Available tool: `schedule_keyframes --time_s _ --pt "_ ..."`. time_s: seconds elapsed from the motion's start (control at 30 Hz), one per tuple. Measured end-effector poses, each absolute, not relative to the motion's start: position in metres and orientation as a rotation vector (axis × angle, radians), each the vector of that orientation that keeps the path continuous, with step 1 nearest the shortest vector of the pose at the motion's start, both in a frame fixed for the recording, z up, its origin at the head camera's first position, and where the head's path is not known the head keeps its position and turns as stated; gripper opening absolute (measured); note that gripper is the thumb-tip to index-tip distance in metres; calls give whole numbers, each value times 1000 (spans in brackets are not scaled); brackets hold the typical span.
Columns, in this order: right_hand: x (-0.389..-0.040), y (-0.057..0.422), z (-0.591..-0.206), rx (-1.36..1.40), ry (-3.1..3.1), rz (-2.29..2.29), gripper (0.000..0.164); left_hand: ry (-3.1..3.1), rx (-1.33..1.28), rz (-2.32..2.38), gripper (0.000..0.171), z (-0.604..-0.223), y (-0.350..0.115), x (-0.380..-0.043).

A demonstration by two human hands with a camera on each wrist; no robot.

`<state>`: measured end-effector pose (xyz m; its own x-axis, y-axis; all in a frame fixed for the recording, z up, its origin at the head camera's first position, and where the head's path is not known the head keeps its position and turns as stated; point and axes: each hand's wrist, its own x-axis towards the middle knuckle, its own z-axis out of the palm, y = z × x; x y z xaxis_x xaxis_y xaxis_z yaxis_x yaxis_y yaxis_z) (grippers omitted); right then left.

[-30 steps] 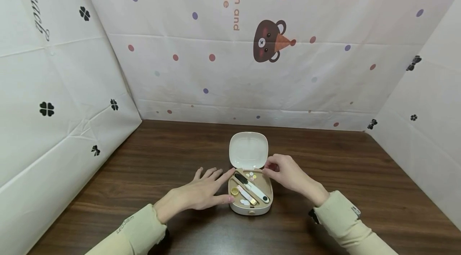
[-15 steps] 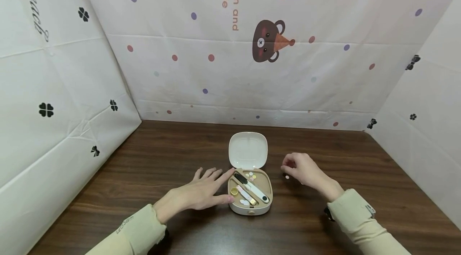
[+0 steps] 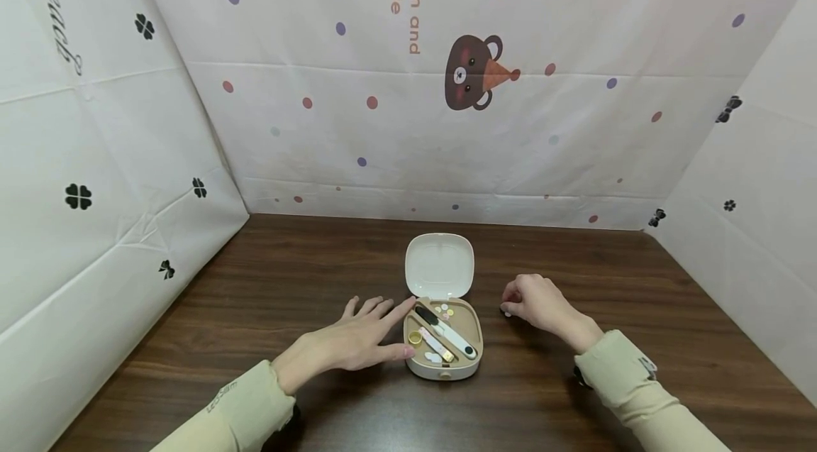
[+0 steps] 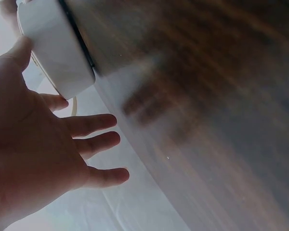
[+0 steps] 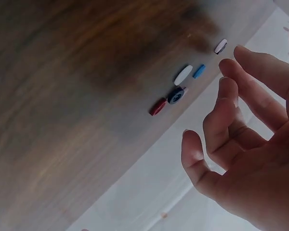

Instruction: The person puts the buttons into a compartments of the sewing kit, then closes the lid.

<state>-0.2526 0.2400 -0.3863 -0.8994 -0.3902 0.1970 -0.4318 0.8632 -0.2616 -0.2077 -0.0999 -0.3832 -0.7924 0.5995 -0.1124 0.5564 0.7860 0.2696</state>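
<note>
In the head view, a small white case with a beige inside stands open, its lid tipped back. Against the case's left side, my left hand is spread, its thumb and index finger touching the edge. Beyond the right side of the case, my right hand bends low over the table. The right wrist view shows its thumb and index finger tips slightly apart, right beside a pale button. Close by lie a white button, a blue button, a dark button and a red button.
Inside the case lie a long white tool with a black end, a gold ring, a pale strip with a gold end and several small buttons. Patterned white sheets enclose the dark wooden table.
From the right back edge of the case, my right hand has moved right to the buttons on the table, then lowered a little. My left hand has stayed at the case.
</note>
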Motion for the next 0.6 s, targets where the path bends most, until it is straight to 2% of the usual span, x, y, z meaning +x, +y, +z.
schedule_keyframes --time_s 0.6 --pt "-256 237 -392 610 -2923 427 6 2784 907 350 82 -384 -100 -208"
